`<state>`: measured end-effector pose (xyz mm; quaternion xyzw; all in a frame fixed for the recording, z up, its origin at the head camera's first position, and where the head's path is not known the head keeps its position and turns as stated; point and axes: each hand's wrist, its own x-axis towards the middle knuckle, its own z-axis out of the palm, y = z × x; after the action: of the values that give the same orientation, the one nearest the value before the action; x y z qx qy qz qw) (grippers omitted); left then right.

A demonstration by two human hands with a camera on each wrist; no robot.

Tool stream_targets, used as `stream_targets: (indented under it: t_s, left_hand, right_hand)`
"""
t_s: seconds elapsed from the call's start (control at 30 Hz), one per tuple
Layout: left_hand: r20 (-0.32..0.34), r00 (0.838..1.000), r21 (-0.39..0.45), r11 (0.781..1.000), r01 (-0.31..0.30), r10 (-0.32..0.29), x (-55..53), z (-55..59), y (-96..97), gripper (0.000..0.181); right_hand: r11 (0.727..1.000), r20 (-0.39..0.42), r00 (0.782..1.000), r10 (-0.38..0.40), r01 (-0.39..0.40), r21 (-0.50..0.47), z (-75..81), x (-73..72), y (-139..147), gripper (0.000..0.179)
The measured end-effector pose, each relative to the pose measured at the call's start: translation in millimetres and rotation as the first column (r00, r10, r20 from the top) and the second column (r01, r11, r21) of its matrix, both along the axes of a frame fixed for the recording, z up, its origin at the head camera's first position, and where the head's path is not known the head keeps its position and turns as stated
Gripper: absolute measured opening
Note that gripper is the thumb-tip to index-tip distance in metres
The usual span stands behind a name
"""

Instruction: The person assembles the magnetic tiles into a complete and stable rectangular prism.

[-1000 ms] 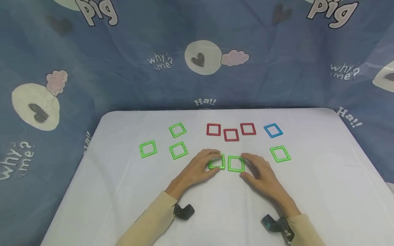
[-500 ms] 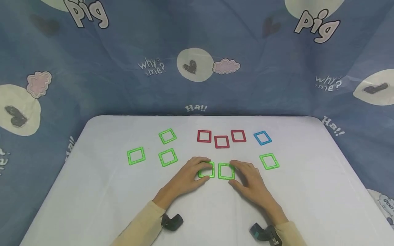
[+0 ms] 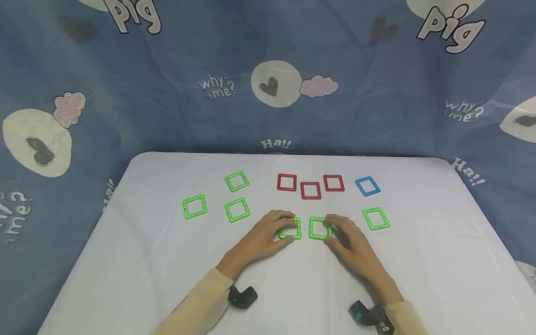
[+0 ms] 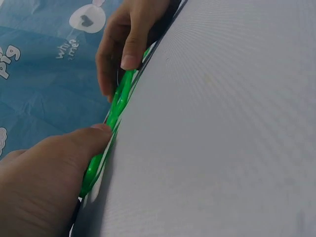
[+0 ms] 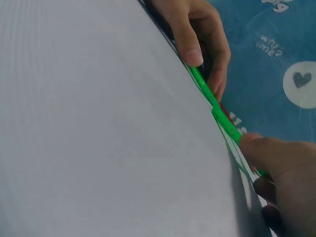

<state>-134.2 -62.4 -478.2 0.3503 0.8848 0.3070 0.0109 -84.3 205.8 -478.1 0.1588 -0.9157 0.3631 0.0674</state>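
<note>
Two green square magnetic tiles, each an open frame, are side by side on the white table with a narrow gap between them. My left hand (image 3: 261, 236) pinches the left green tile (image 3: 299, 229), thumb on its near edge and fingers at its far edge. Holding the right green tile (image 3: 311, 228) in the same way is my right hand (image 3: 356, 244). In the left wrist view the thumb presses the left tile's edge (image 4: 93, 170). The right wrist view shows the other thumb on the right tile's edge (image 5: 227, 124). Fingers hide each tile's outer part.
Farther back lie several red tiles, including a middle one (image 3: 311, 197), and a blue tile (image 3: 367, 193). A green tile (image 3: 376, 227) lies at right; more green ones, including the leftmost (image 3: 195, 215), lie at left. A blue printed cloth (image 3: 201, 121) hangs behind the table (image 3: 125, 279).
The gap between the two held green tiles has widened slightly. My right fingers reach a little farther over their tile. The head view has shifted; the other tiles lie in the same arrangement.
</note>
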Motion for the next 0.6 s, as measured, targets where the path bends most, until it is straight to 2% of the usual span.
stream_targets:
  t_s: [0.2, 0.6]
  left_hand:
    - [0.006, 1.000, -0.004, 1.000, -0.003, 0.004, 0.3, 1.4, -0.3, 0.036]
    - [0.030, 1.000, -0.031, 1.000, -0.004, 0.004, 1.6, 3.7, -1.4, 0.036]
  right_hand:
    - [0.997, -0.005, 0.999, 0.049, -0.049, -0.051, 5.9, -3.8, 6, 0.050]
    - [0.995, 0.041, 0.994, 0.104, -0.104, -0.014, 10.5, -12.2, 2, 0.047]
